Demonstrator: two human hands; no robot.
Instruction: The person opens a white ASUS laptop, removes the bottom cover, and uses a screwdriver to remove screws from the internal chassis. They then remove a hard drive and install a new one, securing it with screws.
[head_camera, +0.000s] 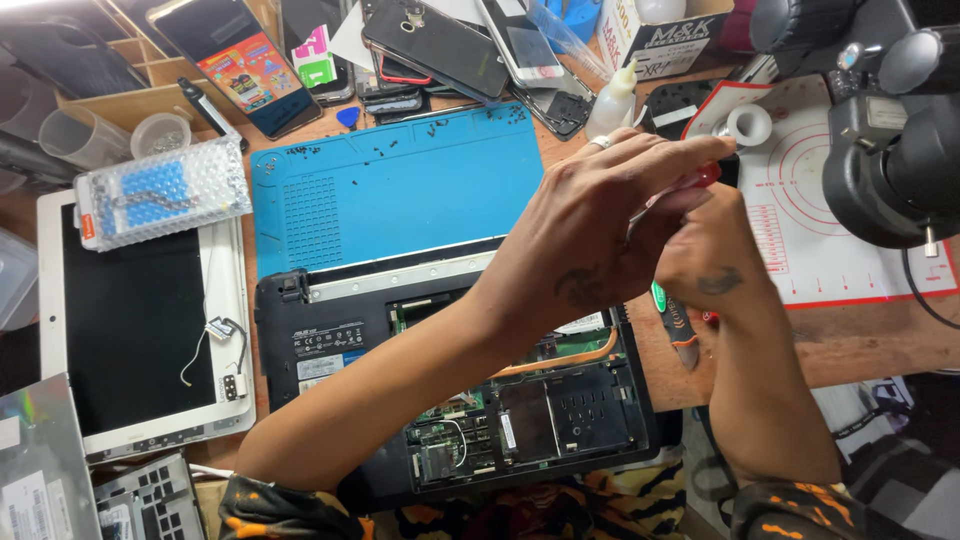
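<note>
Item one: my left hand (610, 215), fingers pinched on the red-handled screwdriver (700, 178), which it holds raised above the bench. Only the red grip end shows between my two hands; its long axis seems to run from upper right down to lower left, though the shaft is hidden.

Item two: my right hand (705, 255), curled just beside and beneath the left, touching it. Whether it grips the tool too, I cannot tell.

Item three: opened black laptop base (330, 345), underside up, boards and copper heat pipe exposed, lying below and left of both hands; the left hand is nearer it.

Item four: blue work mat (400, 190), beyond the laptop.

Item five: white squeeze bottle (612, 100) and tape roll (748, 124), just past my fingertips.

Item six: white screen panel (140, 320), far left.

Item seven: microscope head (890, 150), right.
</note>
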